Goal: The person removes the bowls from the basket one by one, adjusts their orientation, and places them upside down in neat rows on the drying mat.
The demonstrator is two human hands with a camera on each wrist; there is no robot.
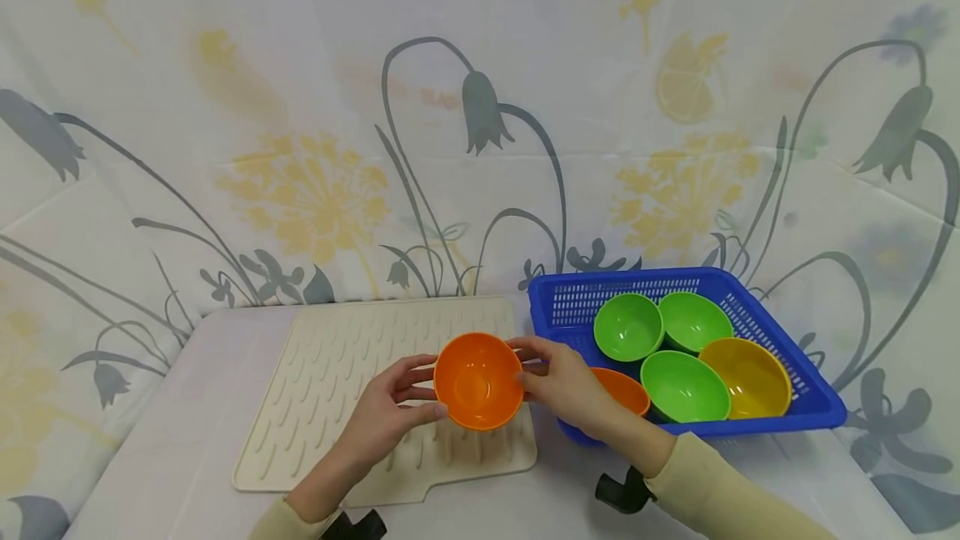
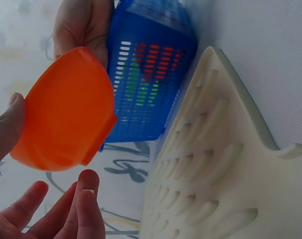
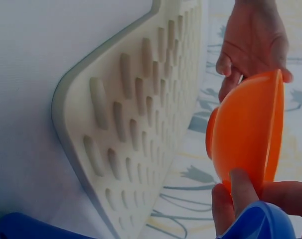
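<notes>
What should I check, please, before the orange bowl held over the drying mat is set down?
1. Both hands hold the bowl: ok. The left hand and right hand grip opposite sides of the orange bowl.
2. Bowl above the drying mat: ok, it hangs over the mat's right part.
3. Mat surface under the bowl is free: ok, only bare ridges show there.
4. Bowl is apart from the blue basket: ok in the head view.
5. Bowl is empty: ok, its inside shows nothing.
6. Bowl is dry: cannot tell.
</notes>
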